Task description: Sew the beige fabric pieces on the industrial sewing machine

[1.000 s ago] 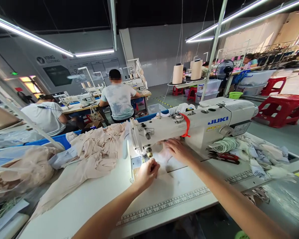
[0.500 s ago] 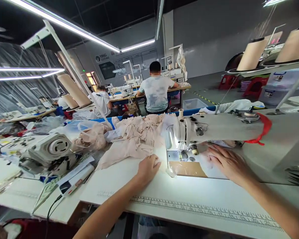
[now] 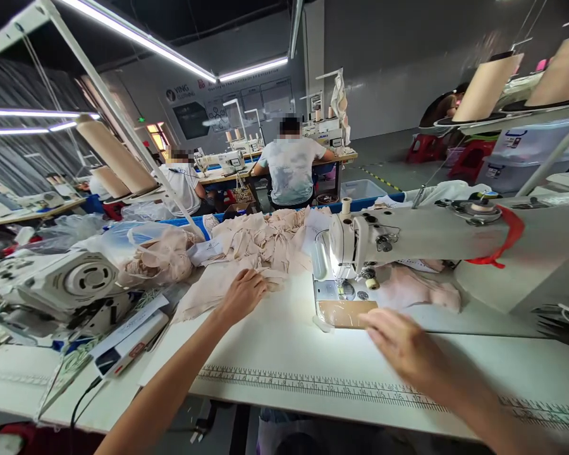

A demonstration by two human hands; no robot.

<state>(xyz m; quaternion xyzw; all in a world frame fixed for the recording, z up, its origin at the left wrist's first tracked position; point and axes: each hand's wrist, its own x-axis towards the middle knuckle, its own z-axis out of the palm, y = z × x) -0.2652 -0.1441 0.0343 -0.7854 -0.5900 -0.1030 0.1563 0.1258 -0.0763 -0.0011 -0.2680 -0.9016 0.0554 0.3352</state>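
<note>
On the beige fabric pieces (image 3: 213, 284) left of the sewing machine (image 3: 344, 243) rests my left hand (image 3: 246, 292). Its fingers are bent and closed on the near edge of one piece, whose end sticks out past the fingertips. My right hand (image 3: 401, 344) is in front of the needle area, over the near side of the brown plate (image 3: 344, 313). Motion smears its fingers, and no cloth shows in them. A loose beige fabric piece (image 3: 420, 289) lies under the machine arm, right of the needle, apart from both hands.
A printed ruler (image 3: 313, 382) runs along the table's front edge. Left are a white box with a cable (image 3: 135, 344), another machine head (image 3: 83, 278) and a plastic bag of fabric (image 3: 156, 259). Thread cones (image 3: 486, 88) stand at right. Co-workers (image 3: 291, 167) sit ahead.
My left hand has moved left and away from me onto the fabric. My right hand has come out from under the machine arm towards me, uncovering the loose piece there. The view has shifted slightly.
</note>
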